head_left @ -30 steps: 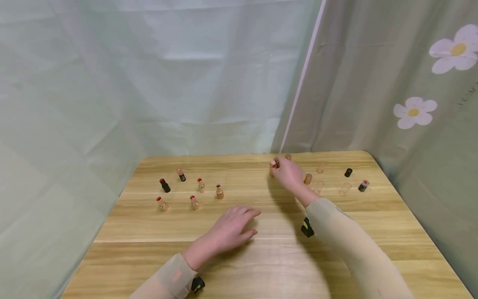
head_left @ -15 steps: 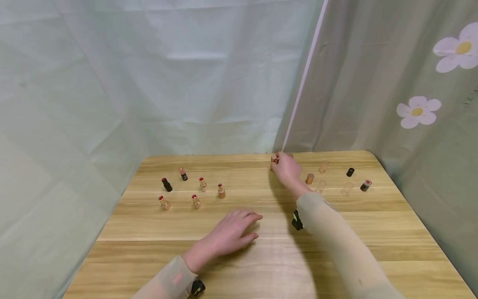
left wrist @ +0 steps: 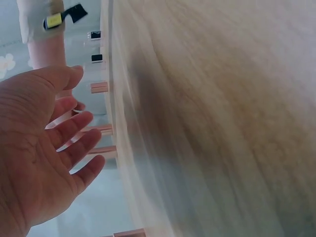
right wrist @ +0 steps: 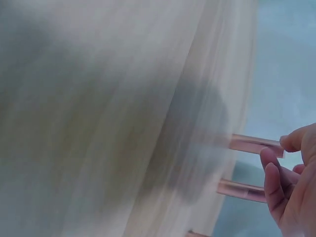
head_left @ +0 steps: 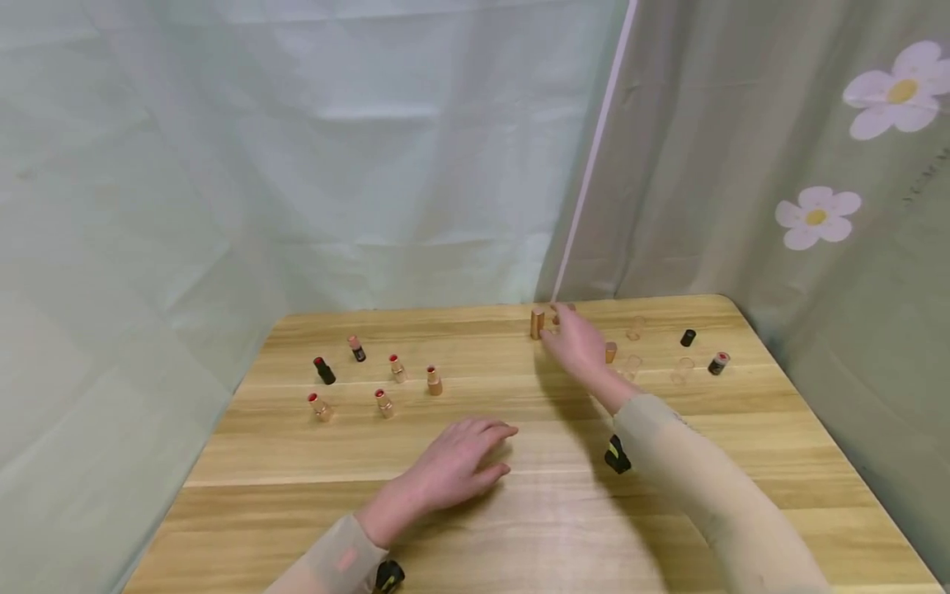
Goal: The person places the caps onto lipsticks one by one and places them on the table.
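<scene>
My right hand (head_left: 575, 342) reaches to the far side of the wooden table (head_left: 549, 528), thumb and index finger apart. Just left of its fingertips an upright copper lipstick tube (head_left: 538, 323) stands near the back edge; the right wrist view shows this lipstick tube (right wrist: 247, 143) close to thumb and index, contact unclear. A second copper tube (right wrist: 242, 190) stands alongside, partly behind the fingers; the head view shows only part of this tube (head_left: 566, 312). My left hand (head_left: 456, 462) hovers or rests over the table's middle, fingers loosely bent, holding nothing; its palm (left wrist: 34, 153) shows bare.
Several uncapped lipsticks stand at left, among them a black one (head_left: 324, 371) and a gold one (head_left: 434, 381). At right are a copper cap (head_left: 611, 352), clear caps (head_left: 683, 370), a black cap (head_left: 688, 337) and a black lipstick (head_left: 718, 363). A curtain (head_left: 445, 165) hangs behind.
My right hand set the copper lipstick tube slightly farther back, then its fingers came away from it. The left hand stays put. The head view shifted slightly.
</scene>
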`<state>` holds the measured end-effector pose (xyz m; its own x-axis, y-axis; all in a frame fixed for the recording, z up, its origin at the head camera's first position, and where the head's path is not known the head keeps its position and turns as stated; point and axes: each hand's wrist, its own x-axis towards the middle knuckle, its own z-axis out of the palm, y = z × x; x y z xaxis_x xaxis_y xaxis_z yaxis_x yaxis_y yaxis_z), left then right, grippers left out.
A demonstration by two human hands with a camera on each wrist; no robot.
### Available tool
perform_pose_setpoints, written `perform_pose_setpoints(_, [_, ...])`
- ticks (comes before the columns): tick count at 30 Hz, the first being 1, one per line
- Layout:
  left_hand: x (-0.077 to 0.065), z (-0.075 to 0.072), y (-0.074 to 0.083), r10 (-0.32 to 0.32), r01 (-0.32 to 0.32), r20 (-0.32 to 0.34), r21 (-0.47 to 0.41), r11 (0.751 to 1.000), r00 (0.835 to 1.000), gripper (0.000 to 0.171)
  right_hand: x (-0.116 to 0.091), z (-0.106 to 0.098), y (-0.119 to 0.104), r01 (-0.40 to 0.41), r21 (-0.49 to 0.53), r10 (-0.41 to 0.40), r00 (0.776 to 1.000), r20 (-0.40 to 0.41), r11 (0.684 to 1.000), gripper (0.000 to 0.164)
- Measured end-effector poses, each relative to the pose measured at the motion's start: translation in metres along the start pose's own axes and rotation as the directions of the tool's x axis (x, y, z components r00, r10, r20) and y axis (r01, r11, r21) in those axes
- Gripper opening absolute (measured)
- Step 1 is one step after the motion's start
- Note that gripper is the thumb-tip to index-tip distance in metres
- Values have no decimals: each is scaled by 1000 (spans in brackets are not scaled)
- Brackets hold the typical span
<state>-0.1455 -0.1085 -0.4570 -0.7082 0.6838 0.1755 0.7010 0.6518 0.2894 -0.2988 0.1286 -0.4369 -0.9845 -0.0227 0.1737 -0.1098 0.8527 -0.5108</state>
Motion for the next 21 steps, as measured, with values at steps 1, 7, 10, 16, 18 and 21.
perform_pose_setpoints(1, [0, 0, 0, -5, 5, 1, -2, 1000, 1000, 53, -4, -4, 0, 18, 8, -18, 1000, -2, 1000, 56])
perform_pose_setpoints(7, [2, -4, -1, -33, 34, -10, 17, 999, 999, 59, -25, -33, 12, 189, -1, -188, 980, -59, 982, 50])
perform_pose_setpoints(10, [4, -7, 0, -43, 44, -19, 41, 998, 999, 64, -31, -50, 24, 239, -59, -244, 965, -94, 969, 48])
perform_pose_setpoints(16, [9, -11, 2, -35, 38, -51, 59, 998, 998, 69, -35, -72, 52, 220, -137, -231, 970, -73, 966, 50])
perform_pose_setpoints(18, [12, -11, 2, -27, 32, -61, 72, 997, 998, 69, -36, -76, 61, 196, -149, -205, 977, -53, 969, 50])
perform_pose_setpoints(21, [19, -11, 4, -17, 24, -67, 110, 994, 998, 70, -37, -77, 72, 150, -143, -155, 988, -23, 978, 51])
